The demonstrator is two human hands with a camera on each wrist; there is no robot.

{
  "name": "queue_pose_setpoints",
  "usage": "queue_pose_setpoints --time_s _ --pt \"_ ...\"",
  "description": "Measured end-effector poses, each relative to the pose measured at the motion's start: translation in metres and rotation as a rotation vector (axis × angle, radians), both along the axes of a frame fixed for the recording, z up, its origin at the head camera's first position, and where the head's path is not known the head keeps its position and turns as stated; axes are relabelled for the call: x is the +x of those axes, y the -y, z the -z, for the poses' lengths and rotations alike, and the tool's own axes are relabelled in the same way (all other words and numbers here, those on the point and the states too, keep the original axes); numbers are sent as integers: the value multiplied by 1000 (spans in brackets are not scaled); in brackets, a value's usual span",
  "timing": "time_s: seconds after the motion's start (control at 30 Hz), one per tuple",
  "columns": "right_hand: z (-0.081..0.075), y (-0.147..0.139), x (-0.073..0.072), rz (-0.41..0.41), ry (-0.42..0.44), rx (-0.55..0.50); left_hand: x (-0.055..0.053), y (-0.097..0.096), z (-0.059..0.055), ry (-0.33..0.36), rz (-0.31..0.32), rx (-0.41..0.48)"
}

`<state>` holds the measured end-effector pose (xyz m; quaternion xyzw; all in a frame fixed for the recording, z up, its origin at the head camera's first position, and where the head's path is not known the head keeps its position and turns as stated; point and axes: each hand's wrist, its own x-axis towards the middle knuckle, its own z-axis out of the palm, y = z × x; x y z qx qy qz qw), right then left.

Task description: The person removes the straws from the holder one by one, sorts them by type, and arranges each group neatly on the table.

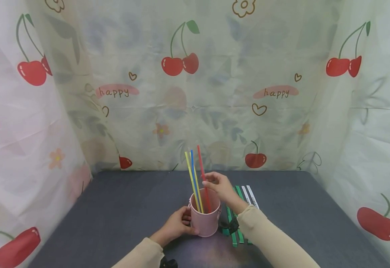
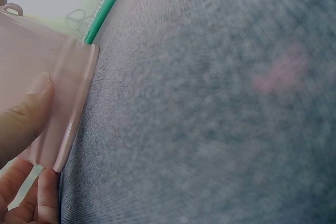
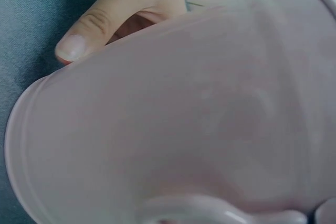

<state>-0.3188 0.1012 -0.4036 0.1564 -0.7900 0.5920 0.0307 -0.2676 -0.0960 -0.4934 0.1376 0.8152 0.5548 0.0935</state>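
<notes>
A pink bucket (image 1: 204,225) stands upright on the dark table. My left hand (image 1: 177,225) grips its left side low down, the thumb in front; in the left wrist view the thumb presses the bucket's wall (image 2: 31,40). My right hand (image 1: 219,186) pinches a red straw (image 1: 200,158) above the rim, and the straw's lower end is inside the bucket. Two yellow straws (image 1: 188,163) and a blue straw (image 1: 193,165) lean to the left in it. The bucket (image 3: 184,103) fills most of the right wrist view, where the right hand's fingers do not show.
To the right of the bucket lie several green strips (image 1: 240,236) and white strips (image 1: 252,195), partly hidden by the right arm. The grey cloth tabletop (image 1: 131,201) reaches back to a curtain (image 1: 215,111) printed with cherries, which also hangs at both sides.
</notes>
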Motion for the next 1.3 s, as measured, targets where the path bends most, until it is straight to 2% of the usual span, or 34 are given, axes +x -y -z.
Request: queue_pose_setpoints --time_s 0.13,0.4,0.77,0.97,1.17,1.3 --pt "-3 -3 1 -10 1 -42 0 0 1 1 -2 -2" --pt "-7 -6 -3 39 64 -132 -2 0 2 9 -4 4" --pt "-20 -17 -5 17 128 -256 -2 1 1 4 -1 4" --pt "-27 -20 -5 50 135 -311 -2 1 1 2 2 3" --pt "-34 -26 -6 78 113 -313 -2 1 2 -4 1 -1" --pt "-39 -32 -7 86 117 -370 -2 1 2 -6 -2 -9"
